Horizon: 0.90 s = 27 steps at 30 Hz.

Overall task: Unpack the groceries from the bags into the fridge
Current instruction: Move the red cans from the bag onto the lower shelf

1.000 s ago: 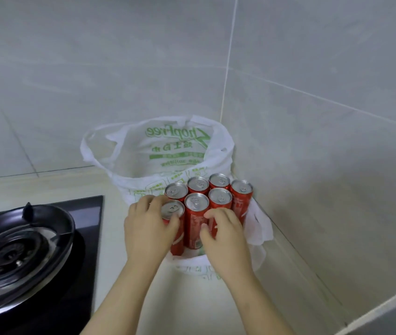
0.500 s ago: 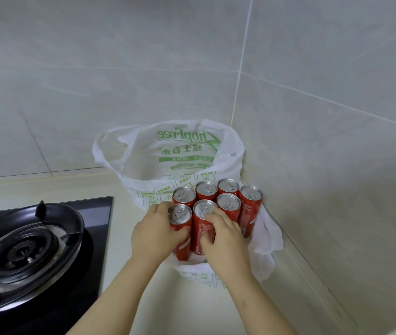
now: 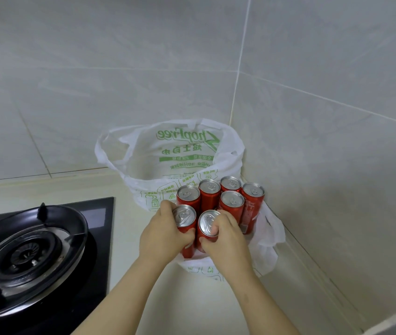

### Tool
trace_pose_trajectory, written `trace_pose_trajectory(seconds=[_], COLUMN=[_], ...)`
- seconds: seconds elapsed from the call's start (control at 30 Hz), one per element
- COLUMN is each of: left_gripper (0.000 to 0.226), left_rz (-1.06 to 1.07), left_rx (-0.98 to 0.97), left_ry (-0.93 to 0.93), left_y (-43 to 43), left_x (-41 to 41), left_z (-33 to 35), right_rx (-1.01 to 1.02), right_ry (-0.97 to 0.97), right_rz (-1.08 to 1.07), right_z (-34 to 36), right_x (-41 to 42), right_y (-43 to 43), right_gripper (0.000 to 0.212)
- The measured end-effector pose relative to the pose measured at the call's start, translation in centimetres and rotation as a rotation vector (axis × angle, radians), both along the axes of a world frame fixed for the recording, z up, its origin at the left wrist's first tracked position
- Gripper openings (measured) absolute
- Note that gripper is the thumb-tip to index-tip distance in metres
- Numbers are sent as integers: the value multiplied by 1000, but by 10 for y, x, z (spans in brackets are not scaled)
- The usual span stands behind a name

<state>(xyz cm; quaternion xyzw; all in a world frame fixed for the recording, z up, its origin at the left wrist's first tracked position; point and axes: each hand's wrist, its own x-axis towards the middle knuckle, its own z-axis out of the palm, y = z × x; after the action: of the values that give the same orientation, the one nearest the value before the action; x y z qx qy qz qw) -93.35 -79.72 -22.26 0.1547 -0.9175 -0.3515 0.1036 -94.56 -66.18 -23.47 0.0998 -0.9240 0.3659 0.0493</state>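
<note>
Left hand (image 3: 161, 234): was curled round the 8 o'clock can (image 3: 184, 215).
Right hand (image 3: 226, 240): was curled round the 6 o'clock can (image 3: 208, 223).

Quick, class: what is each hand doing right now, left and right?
Left hand: gripping the front-left can.
Right hand: gripping the front-middle can.

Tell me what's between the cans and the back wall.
Only the bag: its printed rear side stands raised between the cans and the wall, as the head view shows.
</note>
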Motion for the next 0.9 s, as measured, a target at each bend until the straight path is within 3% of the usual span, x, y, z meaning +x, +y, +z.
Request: trace_pose_trajectory(seconds=[0.13,0.43,0.57,0.73,0.9], left_gripper=[48,47,51,60,48], left_rz=[-25,-51,-49,-37,12], left_rx=[67,102,125,181,270], left_ry=[7,15,27,33,78], left_y=[-1,-3,-2,-3,2], left_x=[1,-3,-5,-11,-10], left_z=[0,1,-2,-9,-11], right_rx=[-37,-192,-244,-239,-294], right_ry=[-17,-64,-78,-92,-158], right_rz=[-47,-119,-115,-85,-74], right_z=[5,8,5,-1,-4], right_x=[1,3,-5,-6,-2], right_y=[2,11,12,11,15], right_gripper=[49,38,58,52,50])
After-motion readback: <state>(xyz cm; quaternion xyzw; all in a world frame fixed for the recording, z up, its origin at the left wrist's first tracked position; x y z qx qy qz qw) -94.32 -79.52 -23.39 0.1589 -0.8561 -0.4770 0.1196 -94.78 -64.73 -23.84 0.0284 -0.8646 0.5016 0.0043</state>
